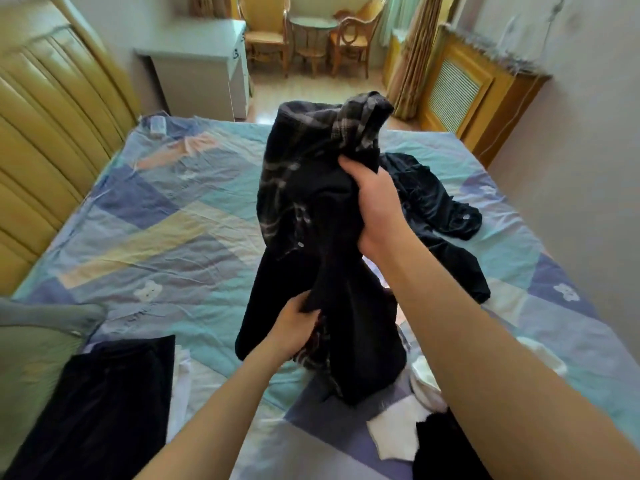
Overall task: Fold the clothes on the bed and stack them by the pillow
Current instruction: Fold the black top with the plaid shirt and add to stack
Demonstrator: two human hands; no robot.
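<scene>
A dark plaid shirt (311, 188) hangs bunched in the air over the middle of the bed (166, 223). My right hand (375, 206) grips it high up, near the collar end. Lower down, my left hand (294, 329) grips a fold of its dark fabric. A folded black garment (104, 403) lies flat at the lower left, beside the grey-green pillow (34, 341). More black clothes (440, 209) lie crumpled to the right of the shirt. White pieces (398, 438) and another black item (446, 448) lie at the lower right.
The padded yellow headboard (45, 133) runs along the left. A white bedside cabinet (201, 67) stands past the bed's far corner. Chairs and a small round table (311, 26) stand at the back, a radiator cover (464, 88) and a wall to the right.
</scene>
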